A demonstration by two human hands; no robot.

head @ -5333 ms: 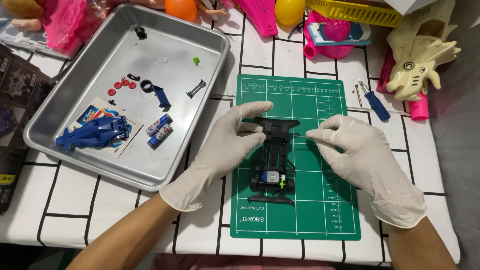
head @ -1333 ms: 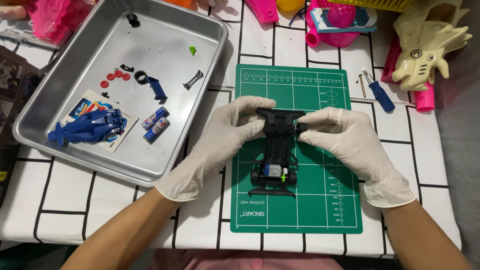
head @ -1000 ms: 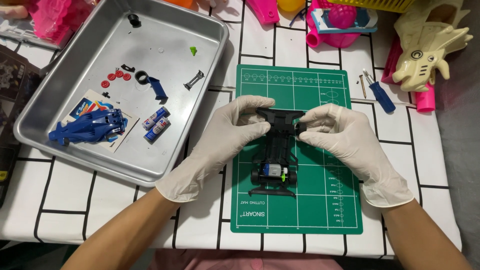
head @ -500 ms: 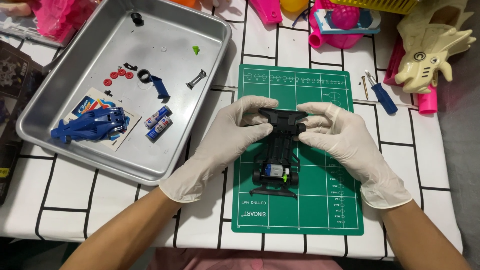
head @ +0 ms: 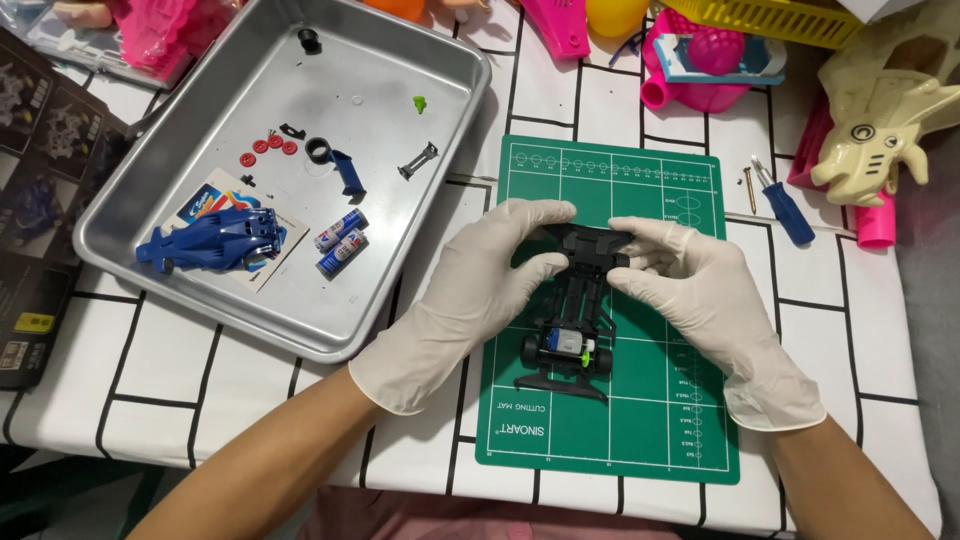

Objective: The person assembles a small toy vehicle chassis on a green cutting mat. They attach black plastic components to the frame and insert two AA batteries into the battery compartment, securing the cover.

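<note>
Two white-gloved hands meet over a small black plastic toy-car chassis [head: 575,310] that lies lengthwise on a green cutting mat [head: 640,420] near the front edge of the bench, probably so that small parts stay put and the cloth is spared. The left hand [head: 470,290] and the right hand [head: 700,300] each close a fingertip grip on the far end of the chassis, thumb below and fingers above, one from either side, which steadies that end while the near end, with its silver motor and green clip, rests on the mat. Left of the mat, a shallow silver metal tray [head: 200,300] keeps loose pieces together: a blue plastic car body shell [head: 210,240], two small cylindrical batteries [head: 340,240], tiny red round washers [head: 272,143] and a black ring. Toward the bench's right edge a blue-handled screwdriver [head: 785,205] lies just beside the mat, within reach. Pink and yellow plastic toys crowd the far edge.
</note>
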